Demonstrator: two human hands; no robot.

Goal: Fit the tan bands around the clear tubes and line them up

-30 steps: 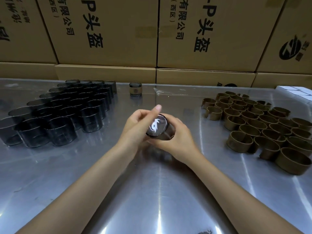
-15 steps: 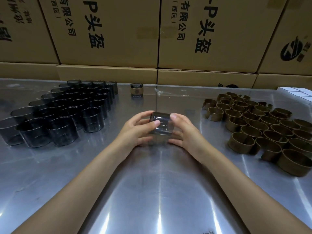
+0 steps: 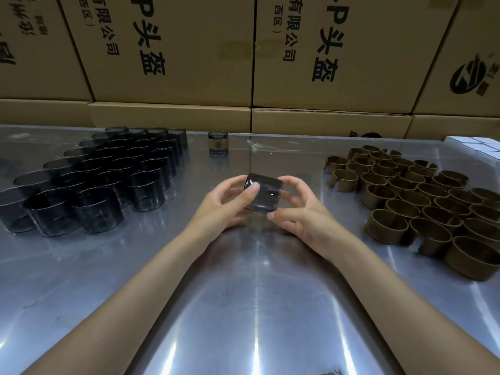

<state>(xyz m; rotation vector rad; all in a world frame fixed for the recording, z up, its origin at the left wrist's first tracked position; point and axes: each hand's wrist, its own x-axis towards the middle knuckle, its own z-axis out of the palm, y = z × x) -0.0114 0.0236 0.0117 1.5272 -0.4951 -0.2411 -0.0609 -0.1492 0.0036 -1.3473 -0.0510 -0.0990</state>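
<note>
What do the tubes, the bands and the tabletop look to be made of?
Clear tubes: smoke-tinted glass or hard plastic, glossy; you see through the walls, and the rims catch light.
Tan bands: thin matte strips curled into open rings, possibly kraft paper or cork-like sheet; no shine.
Table: brushed metal, probably stainless steel; streaked reflections.
The tube held in both hands has the same glossy look.

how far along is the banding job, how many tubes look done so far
Done: only one banded tube stands at the back of the table. In hand: the left hand and right hand grip one tube. Left: the cluster of bare tubes and the pile of tan bands.
</note>
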